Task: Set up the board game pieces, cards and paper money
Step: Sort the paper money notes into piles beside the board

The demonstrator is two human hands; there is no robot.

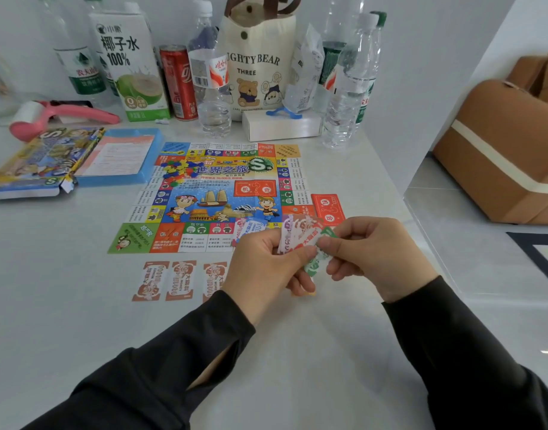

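Observation:
A colourful paper game board (216, 193) lies flat on the white table. A heap of small plastic pieces (178, 170) sits on its upper left part. Three brown paper money notes (178, 280) lie in a row below the board. My left hand (263, 268) grips a fanned stack of paper money (297, 231). My right hand (372, 252) pinches a green note (317, 262) at the front of that stack. A red card pile (328, 209) rests at the board's right edge, and a blue note (251, 228) lies on the board's lower edge.
The game box lid (40, 159) and blue box tray (120, 156) lie at the left. Bottles, a coconut water carton (130, 63), a red can (178, 82), a bear tote bag (257, 57) and a white box (282, 125) line the back. The table edge runs down the right side.

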